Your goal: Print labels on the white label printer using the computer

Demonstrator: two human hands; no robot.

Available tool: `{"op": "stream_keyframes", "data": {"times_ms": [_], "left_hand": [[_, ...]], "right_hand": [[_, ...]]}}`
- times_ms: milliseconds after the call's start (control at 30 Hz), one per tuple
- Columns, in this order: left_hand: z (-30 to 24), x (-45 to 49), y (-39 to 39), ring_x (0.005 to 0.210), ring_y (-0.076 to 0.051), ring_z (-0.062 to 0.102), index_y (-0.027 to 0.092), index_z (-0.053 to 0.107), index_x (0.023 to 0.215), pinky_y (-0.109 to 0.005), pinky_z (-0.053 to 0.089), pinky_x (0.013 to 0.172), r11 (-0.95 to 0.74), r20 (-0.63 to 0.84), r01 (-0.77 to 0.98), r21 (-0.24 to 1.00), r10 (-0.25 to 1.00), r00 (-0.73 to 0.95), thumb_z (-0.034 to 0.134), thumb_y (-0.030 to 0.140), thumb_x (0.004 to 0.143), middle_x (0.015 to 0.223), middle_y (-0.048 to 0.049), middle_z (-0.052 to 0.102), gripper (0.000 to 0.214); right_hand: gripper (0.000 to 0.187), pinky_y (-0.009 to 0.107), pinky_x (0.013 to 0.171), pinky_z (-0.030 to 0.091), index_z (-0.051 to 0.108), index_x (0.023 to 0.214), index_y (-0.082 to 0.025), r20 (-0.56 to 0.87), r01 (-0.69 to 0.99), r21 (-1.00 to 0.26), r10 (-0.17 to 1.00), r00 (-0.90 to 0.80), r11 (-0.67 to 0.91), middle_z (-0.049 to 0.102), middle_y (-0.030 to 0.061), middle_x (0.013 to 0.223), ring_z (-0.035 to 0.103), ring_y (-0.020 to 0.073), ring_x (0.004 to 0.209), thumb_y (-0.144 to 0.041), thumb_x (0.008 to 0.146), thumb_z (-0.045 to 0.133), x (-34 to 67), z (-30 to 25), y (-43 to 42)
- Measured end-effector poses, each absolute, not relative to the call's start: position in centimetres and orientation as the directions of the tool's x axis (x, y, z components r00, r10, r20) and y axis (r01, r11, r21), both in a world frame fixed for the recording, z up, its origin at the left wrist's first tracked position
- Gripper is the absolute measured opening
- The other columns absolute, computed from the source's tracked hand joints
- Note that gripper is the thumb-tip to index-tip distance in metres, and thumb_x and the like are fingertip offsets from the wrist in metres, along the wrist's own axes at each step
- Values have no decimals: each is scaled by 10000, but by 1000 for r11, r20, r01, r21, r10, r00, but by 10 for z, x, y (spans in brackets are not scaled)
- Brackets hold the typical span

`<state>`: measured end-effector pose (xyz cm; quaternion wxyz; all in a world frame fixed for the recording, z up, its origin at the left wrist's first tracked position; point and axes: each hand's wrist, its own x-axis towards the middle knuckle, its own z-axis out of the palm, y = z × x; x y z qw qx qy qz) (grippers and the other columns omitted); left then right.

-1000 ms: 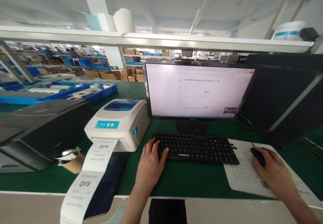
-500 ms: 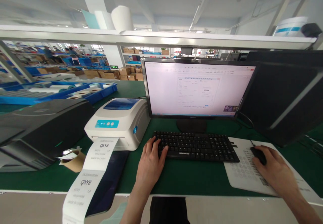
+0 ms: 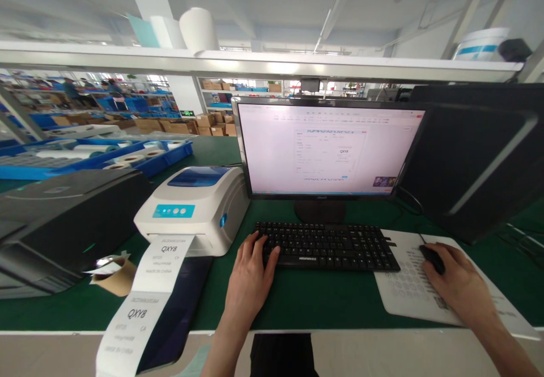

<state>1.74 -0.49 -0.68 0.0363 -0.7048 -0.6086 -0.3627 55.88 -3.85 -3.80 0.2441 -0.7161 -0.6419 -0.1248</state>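
My left hand [image 3: 250, 278] rests at the left end of a black keyboard [image 3: 327, 246], fingers spread over the keys and holding nothing. My right hand [image 3: 461, 280] is wrapped over a black computer mouse [image 3: 432, 259], which sits on a white printed mat [image 3: 399, 295]. Behind the keyboard stands a monitor [image 3: 272, 156] showing a dialog box with "QXY8" in a preview. To the left, a white label printer [image 3: 204, 201] has a strip of printed labels [image 3: 142, 303] hanging from its front slot past the table edge.
A dark flat pad [image 3: 187, 309] lies under the labels. Left of it are a cardboard core [image 3: 114, 276] and a black machine [image 3: 63, 218]. Blue trays [image 3: 170, 156] with rolls stand behind. A large black case [image 3: 471, 161] leans at right. A shelf [image 3: 263, 65] crosses above the monitor.
The view has shifted slightly, so most things appear a little further left. Both hands stay in place, the left on the keyboard and the right on the mouse.
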Motion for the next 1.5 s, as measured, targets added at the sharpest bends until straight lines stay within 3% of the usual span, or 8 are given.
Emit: {"op": "stream_keyframes", "data": {"times_ms": [267, 467, 900, 1033, 1500], "left_hand": [[-11, 15, -3, 1458, -387, 630, 234, 641, 1440, -611, 611, 1158, -260, 553, 879, 400, 833, -5, 577, 544, 1101, 1559, -167, 631, 465], [-11, 16, -3, 1462, -393, 611, 204, 633, 1425, -629, 572, 1208, -253, 554, 888, 384, 833, -2, 559, 550, 1111, 1547, -177, 621, 473], [-10, 16, -3, 1448, -390, 635, 222, 639, 1431, -618, 605, 1172, -259, 566, 890, 376, 825, 1, 566, 548, 1106, 1544, -173, 636, 466], [-12, 15, -2, 1443, -393, 639, 229, 638, 1429, -622, 607, 1167, -262, 576, 891, 371, 818, 0, 569, 550, 1104, 1535, -174, 641, 462], [-10, 16, -3, 1452, -390, 628, 229, 637, 1429, -627, 590, 1186, -251, 555, 884, 394, 832, -12, 580, 538, 1101, 1544, -168, 635, 454]], "right_hand": [[663, 618, 940, 660, 637, 1489, -229, 433, 977, -180, 882, 187, -119, 567, 138, 1540, 669, 388, 1210, -676, 1092, 350, 548, -29, -43], [616, 643, 1037, 625, 640, 1467, -244, 451, 980, -170, 876, 173, -106, 578, 121, 1526, 654, 391, 1240, -642, 1094, 352, 548, -30, -42], [624, 667, 996, 652, 647, 1481, -240, 457, 981, -165, 873, 170, -105, 572, 122, 1527, 660, 399, 1226, -646, 1097, 368, 548, -30, -43], [649, 628, 957, 666, 643, 1491, -235, 445, 982, -161, 880, 165, -102, 568, 135, 1534, 669, 393, 1213, -668, 1097, 363, 552, -32, -42], [612, 643, 1024, 640, 660, 1453, -242, 479, 985, -156, 866, 141, -74, 580, 119, 1516, 663, 387, 1220, -644, 1093, 372, 553, -34, -41]]}}
